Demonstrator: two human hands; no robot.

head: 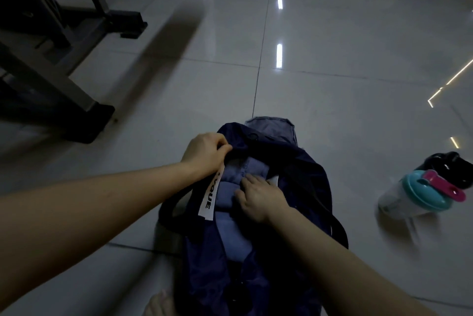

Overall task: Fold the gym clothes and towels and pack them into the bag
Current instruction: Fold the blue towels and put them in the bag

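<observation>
A dark navy bag [302,175] lies open on the tiled floor in front of me. Folded blue cloth [230,226] fills its opening. My left hand [204,154] pinches the bag's left rim at the far end, above a white label strap [211,195] with black letters. My right hand [258,194] rests flat on the blue cloth inside the bag, fingers spread and pressing down. A lighter blue-grey flap [271,127] sticks out at the bag's far end.
A shaker bottle [419,194] with a teal lid and pink cap lies on the floor to the right, a dark object [450,164] behind it. Gym machine frames [64,65] stand at the left. A bare foot [160,305] shows at the bottom.
</observation>
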